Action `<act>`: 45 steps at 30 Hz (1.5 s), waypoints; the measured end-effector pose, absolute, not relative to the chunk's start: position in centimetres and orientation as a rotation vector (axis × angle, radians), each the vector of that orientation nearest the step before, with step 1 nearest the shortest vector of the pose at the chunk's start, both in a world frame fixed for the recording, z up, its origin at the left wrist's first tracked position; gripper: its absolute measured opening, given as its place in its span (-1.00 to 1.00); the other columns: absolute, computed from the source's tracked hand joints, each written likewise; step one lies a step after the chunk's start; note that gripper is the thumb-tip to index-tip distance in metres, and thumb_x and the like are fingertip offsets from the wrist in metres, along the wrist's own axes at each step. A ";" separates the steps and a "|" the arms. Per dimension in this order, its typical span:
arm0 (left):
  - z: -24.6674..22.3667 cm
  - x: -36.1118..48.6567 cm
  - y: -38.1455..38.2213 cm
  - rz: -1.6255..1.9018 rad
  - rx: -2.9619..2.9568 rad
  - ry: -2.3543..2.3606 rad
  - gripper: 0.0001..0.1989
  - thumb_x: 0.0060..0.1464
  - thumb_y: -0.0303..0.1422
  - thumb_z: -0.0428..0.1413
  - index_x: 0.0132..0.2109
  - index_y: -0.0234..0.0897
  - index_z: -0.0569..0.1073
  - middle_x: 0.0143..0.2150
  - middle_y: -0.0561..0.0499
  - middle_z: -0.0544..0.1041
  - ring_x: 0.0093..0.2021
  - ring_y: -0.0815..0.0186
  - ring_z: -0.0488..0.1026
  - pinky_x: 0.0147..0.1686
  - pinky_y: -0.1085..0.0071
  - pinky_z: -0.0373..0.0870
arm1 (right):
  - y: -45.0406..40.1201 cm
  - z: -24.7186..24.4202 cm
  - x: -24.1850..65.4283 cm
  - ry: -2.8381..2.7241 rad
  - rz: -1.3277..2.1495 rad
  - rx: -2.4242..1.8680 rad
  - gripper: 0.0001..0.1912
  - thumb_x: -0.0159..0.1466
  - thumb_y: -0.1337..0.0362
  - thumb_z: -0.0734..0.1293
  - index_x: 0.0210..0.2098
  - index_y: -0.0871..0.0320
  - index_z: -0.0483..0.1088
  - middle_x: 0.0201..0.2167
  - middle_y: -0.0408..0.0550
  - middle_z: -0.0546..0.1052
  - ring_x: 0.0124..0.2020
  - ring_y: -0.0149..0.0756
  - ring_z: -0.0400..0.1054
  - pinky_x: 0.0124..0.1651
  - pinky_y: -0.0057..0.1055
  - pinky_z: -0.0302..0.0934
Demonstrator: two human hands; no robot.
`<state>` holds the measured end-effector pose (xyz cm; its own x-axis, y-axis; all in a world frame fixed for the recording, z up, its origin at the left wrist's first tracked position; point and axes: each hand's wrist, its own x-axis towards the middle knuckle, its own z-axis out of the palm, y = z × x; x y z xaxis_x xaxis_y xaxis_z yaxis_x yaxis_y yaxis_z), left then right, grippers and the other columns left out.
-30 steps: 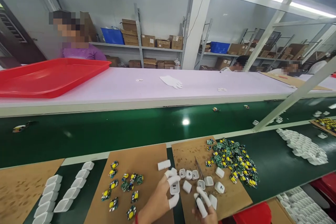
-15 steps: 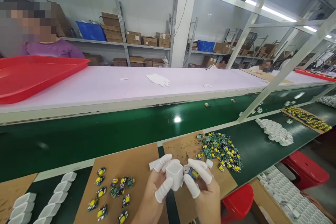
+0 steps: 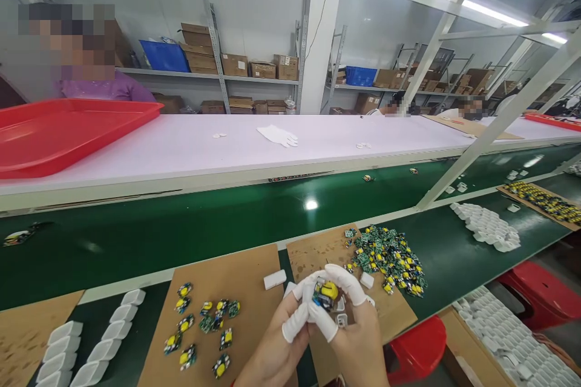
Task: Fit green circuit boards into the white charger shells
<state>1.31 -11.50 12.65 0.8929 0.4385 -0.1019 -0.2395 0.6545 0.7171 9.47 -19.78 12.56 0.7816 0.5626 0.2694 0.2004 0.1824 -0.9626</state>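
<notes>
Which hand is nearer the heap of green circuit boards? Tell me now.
Right hand: it is just left of the heap of green circuit boards, not touching it. The left hand is farther left, past the right hand. Both pinch a small circuit board.

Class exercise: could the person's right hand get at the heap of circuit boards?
Probably yes: the right hand sits close to the heap of circuit boards, no barrier between them, but it must first release the small circuit board it shares with the left hand.

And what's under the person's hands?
Brown cardboard mat and small white plastic cases show; the rest beneath the left hand and right hand is covered.
</notes>
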 end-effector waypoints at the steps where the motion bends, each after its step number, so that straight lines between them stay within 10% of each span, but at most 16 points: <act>1: 12.8 1.3 -11.4 0.378 0.777 0.277 -0.46 -0.14 -0.08 0.35 0.04 -0.06 0.57 0.10 -0.08 0.56 0.15 0.06 0.43 0.18 0.25 0.34 | -19.9 12.7 9.6 -0.702 0.331 -1.351 -0.58 0.08 0.31 0.47 -0.04 -0.01 0.50 -0.08 -0.06 0.61 -0.08 -0.26 0.52 -0.05 -0.49 0.45; 8: 12.7 0.2 -10.2 0.410 0.733 0.300 -0.57 -0.15 -0.23 0.37 -0.05 -0.05 0.61 -0.15 0.01 0.65 -0.33 0.36 0.47 -0.35 0.50 0.43 | -20.2 13.4 10.7 -0.670 0.532 -1.003 -0.58 0.02 0.29 0.54 -0.10 0.00 0.54 -0.07 0.04 0.61 -0.06 -0.10 0.51 -0.03 -0.23 0.47; 17: 12.5 -1.2 -9.6 0.358 0.789 0.313 -0.62 -0.14 -0.20 0.36 -0.10 -0.13 0.64 -0.15 -0.05 0.65 -0.16 0.22 0.51 -0.14 0.39 0.43 | -20.3 12.6 10.8 -0.360 0.725 -0.901 -0.49 0.03 0.23 0.56 -0.03 -0.16 0.48 -0.01 -0.11 0.57 -0.43 -0.44 0.44 -0.30 -0.46 0.43; 21: 11.6 -1.5 -9.8 0.363 0.751 0.300 -0.64 -0.05 -0.27 0.32 -0.04 -0.14 0.61 -0.11 -0.07 0.64 -0.13 0.25 0.52 -0.09 0.41 0.43 | -20.0 12.3 11.2 -0.265 0.702 -0.834 -0.52 0.07 0.13 0.53 -0.01 -0.12 0.48 -0.24 -0.09 0.62 -0.30 -0.30 0.50 -0.29 -0.43 0.44; 26: 11.3 -0.8 -10.2 0.381 0.638 0.348 -0.68 -0.08 -0.25 0.35 -0.11 -0.11 0.64 -0.15 -0.05 0.65 -0.17 0.23 0.55 -0.10 0.35 0.47 | -20.0 12.1 10.9 -0.277 0.529 -0.889 -0.80 0.08 0.07 0.51 -0.32 -0.03 0.55 -0.05 -0.09 0.60 -0.37 -0.36 0.50 -0.30 -0.44 0.46; 30: 11.7 -0.3 -10.6 0.484 0.769 0.451 -0.58 -0.10 -0.10 0.34 -0.11 -0.22 0.63 -0.20 -0.08 0.65 -0.31 0.31 0.49 -0.34 0.47 0.44 | -20.7 12.1 10.6 -0.391 0.612 -0.922 -0.53 0.10 0.15 0.51 0.01 -0.19 0.46 0.02 -0.10 0.57 -0.13 -0.31 0.51 -0.14 -0.45 0.46; 45: 15.2 -3.5 -10.2 0.677 1.555 0.266 -0.69 -0.02 -0.36 0.29 -0.07 -0.03 0.59 0.00 -0.05 0.60 0.05 0.14 0.50 0.07 0.36 0.45 | -22.7 16.4 9.7 -0.823 0.631 -0.896 -0.67 0.15 0.21 0.46 -0.07 -0.13 0.50 -0.13 -0.04 0.61 -0.09 -0.18 0.51 0.04 -0.21 0.43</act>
<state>-3.50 -10.25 15.23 0.7946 0.5507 0.2556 -0.2292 -0.1178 0.9662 9.75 -22.74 16.36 0.5417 0.7657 0.3469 -0.1368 0.4875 -0.8623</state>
